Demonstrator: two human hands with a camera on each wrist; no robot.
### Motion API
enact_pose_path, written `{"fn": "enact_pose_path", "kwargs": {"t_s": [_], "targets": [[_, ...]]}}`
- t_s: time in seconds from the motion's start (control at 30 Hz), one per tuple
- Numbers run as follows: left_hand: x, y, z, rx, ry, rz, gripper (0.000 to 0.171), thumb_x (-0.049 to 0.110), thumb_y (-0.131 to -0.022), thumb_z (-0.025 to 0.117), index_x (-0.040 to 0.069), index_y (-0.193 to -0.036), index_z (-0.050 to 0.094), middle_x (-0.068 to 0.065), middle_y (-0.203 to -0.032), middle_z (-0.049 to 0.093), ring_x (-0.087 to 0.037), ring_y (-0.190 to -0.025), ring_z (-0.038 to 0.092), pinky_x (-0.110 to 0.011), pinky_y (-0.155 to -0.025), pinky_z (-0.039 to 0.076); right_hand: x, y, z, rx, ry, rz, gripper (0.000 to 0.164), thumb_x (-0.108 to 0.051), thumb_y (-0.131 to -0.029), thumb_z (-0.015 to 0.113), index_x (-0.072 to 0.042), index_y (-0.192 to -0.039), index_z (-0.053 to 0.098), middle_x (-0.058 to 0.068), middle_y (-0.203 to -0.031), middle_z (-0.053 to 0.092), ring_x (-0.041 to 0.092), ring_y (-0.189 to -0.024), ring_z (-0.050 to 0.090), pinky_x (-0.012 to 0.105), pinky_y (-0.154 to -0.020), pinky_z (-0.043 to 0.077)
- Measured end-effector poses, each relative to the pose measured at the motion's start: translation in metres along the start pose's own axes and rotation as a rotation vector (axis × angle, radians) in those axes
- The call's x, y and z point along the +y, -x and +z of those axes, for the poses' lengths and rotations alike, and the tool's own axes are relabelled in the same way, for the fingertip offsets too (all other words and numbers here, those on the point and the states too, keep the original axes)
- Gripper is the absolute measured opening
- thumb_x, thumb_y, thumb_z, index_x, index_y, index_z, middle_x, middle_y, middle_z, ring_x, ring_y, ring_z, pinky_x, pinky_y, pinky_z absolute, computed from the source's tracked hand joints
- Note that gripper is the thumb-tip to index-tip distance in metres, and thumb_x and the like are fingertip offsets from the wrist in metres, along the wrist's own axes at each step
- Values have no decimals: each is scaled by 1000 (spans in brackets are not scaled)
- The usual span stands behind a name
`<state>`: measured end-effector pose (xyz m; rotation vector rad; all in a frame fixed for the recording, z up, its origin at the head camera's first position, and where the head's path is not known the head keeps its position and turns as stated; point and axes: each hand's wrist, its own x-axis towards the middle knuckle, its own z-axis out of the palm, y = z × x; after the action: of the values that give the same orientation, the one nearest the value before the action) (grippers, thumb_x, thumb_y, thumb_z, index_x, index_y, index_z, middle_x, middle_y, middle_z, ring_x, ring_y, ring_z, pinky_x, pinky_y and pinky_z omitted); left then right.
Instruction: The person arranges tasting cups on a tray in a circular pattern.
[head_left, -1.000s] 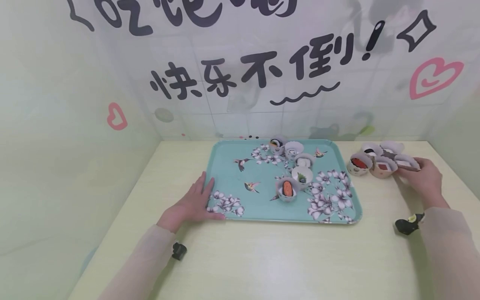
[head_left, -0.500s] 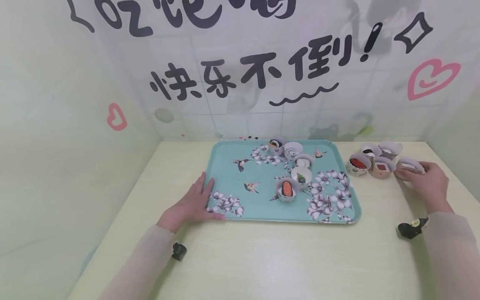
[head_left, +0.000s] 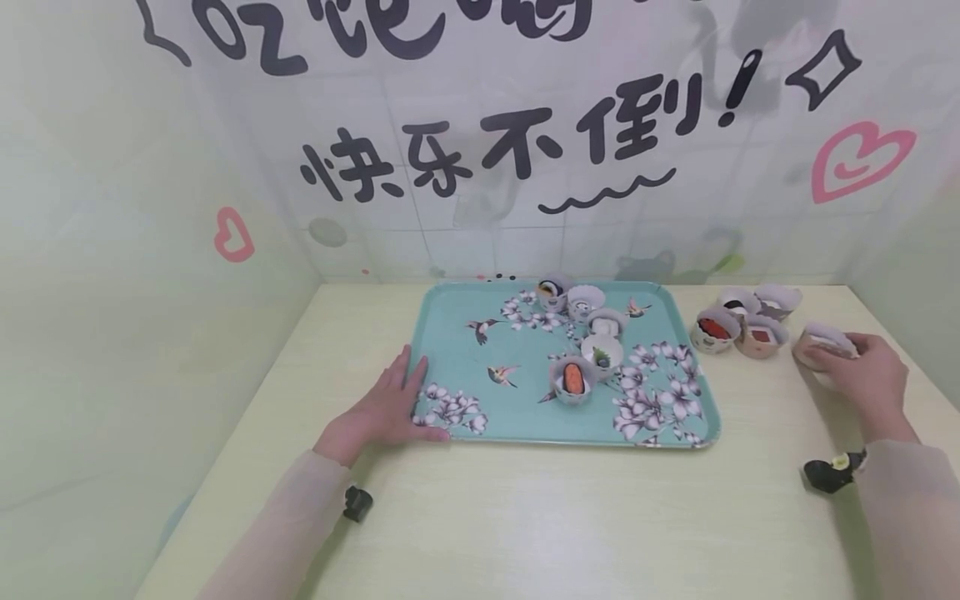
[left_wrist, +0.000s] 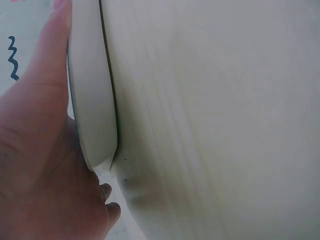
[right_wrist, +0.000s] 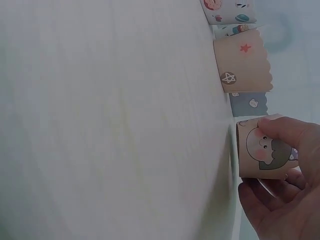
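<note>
Pinching a light-brown paper cup with a scalloped rim (right_wrist: 262, 155), the right hand (head_left: 876, 375) has its thumb on the near side and its fingers curled round the other. Printed on the cup's wall is a round cartoon face with pink cheeks and dark grey hair, lying sideways in the right wrist view. Something whitish shows inside, too indistinct to name. The cup is at the right end of the pale wooden table (head_left: 525, 517), just beside a cluster of four patterned paper cups (head_left: 763, 340) and apart from them; whether its base touches the tabletop is hard to tell.

Flat and spread, the fingers of the left hand (head_left: 382, 408) rest along the left edge of a turquoise rectangular tray printed with birds and blossoms (head_left: 450, 333), grasping nothing plainly, the thumb along its near edge. On the tray stand five small paper cups with sushi-like pieces (head_left: 602, 350), set in a staggered line right of the middle.
</note>
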<state>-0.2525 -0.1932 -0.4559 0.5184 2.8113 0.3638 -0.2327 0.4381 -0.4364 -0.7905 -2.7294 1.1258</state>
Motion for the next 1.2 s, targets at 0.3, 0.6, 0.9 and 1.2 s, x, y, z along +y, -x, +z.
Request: {"fn": "enact_pose_path", "kwargs": {"t_s": [0.3, 0.6, 0.9, 1.2], "targets": [[3, 2, -3, 1, -1, 12, 135, 81, -69, 68, 3, -160, 6, -25, -166, -12, -48, -153, 2, -62, -121, 22, -1, 8, -3, 24, 1, -20, 84, -46, -95, 58, 12, -149, 29, 37, -150, 34, 49, -126, 39, 31, -79, 40], [5, 5, -6, 4, 1, 8, 132, 74, -72, 72, 2, -160, 6, -26, -165, -12, -47, -153, 2, -61, -122, 22, -3, 11, -4, 34, 16, -51, 84, -46, -95, 59, 12, -148, 31, 38, -147, 38, 49, -121, 42, 21, -70, 31], [6, 5, -8, -2, -10, 10, 132, 72, -73, 73, -4, -158, 5, -27, -165, -11, -47, -153, 3, -59, -123, 21, -11, 21, -1, 15, 35, -81, 85, -48, -95, 58, 13, -149, 31, 41, -146, 38, 54, -128, 42, 21, -67, 33], [5, 5, -7, -6, -13, 6, 133, 72, -73, 73, -3, -158, 4, -27, -165, -11, -46, -154, 2, -58, -124, 18, -17, 31, -1, 24, 46, -106, 83, -46, -95, 59, 14, -147, 33, 41, -143, 41, 53, -123, 45, 19, -62, 35]]}}
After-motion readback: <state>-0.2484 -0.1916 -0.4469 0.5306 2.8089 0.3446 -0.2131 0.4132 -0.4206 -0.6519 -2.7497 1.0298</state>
